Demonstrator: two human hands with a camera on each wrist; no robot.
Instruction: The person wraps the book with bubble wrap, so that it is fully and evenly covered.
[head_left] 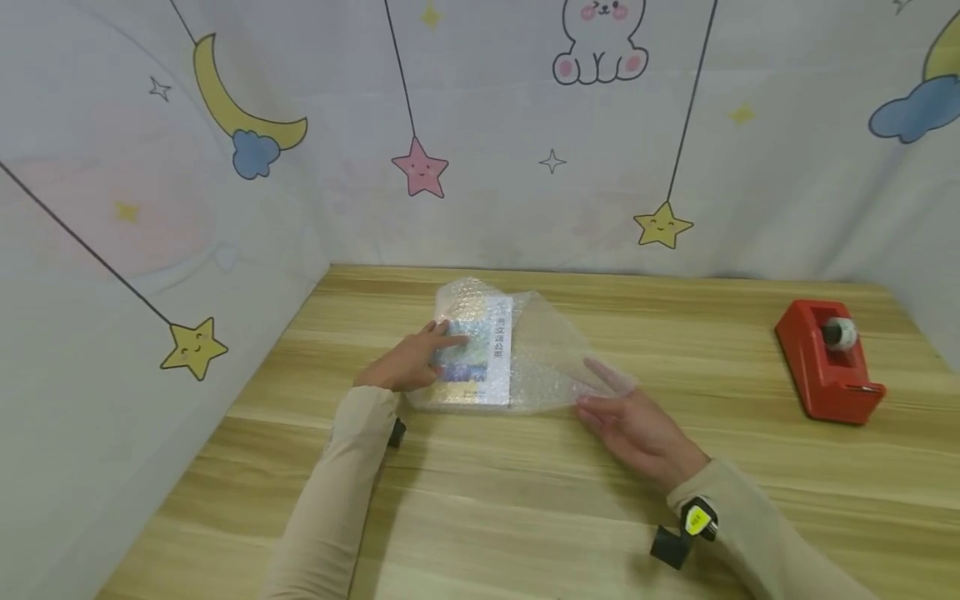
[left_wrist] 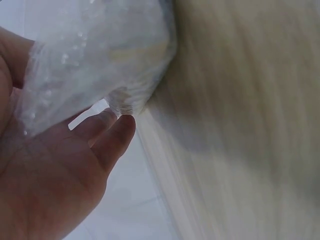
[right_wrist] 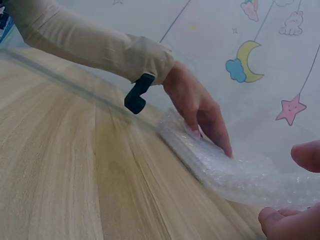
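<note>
A book (head_left: 498, 354) with a colourful picture on its cover lies on the table inside clear bubble wrap (head_left: 543, 354). The wrap covers its left and upper parts, and a loose flap stretches out to the right. My left hand (head_left: 411, 360) rests over the book's left side, index finger extended on the cover. In the left wrist view, fingertips (left_wrist: 125, 125) of that hand touch the book's page edge beside the wrap. My right hand (head_left: 637, 425) holds the flap's right end, thumb and fingers on opposite sides of the sheet.
A red tape dispenser (head_left: 832, 367) with a roll in it stands at the table's right. The wooden table (head_left: 495, 508) meets a printed curtain (head_left: 510, 225) along its back and left edges. Both wrists carry small black camera mounts (head_left: 671, 546).
</note>
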